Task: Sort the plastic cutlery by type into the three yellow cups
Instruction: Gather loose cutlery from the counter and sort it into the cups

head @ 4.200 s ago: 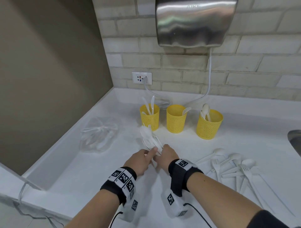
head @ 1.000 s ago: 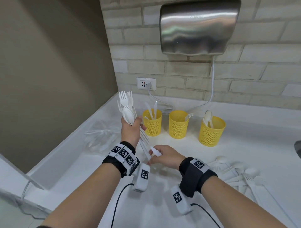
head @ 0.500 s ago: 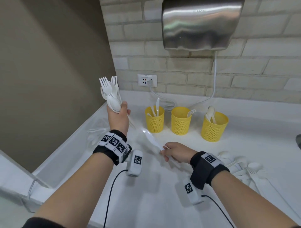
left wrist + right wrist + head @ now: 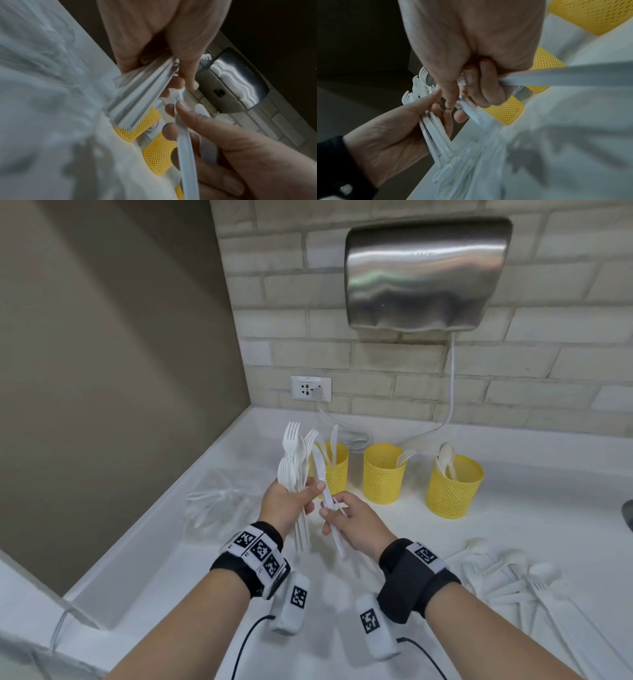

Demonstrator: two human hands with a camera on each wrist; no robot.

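My left hand grips an upright bundle of white forks and spoons above the counter, in front of the left cup. Close beside it, my right hand pinches a white plastic knife, blade up. The right wrist view shows a second white piece in that grip. The left yellow cup holds knives, the middle cup a fork, the right cup spoons. The bundle's handles and the knife handle fill the left wrist view.
A pile of loose white cutlery lies on the white counter at the right. A crumpled clear plastic bag sits at the left by the wall. A hand dryer hangs above the cups, and a sink edge shows far right.
My left hand has brought the bundle down and to the right, next to the right hand. The right hand has risen and turned its knife upright against the bundle.
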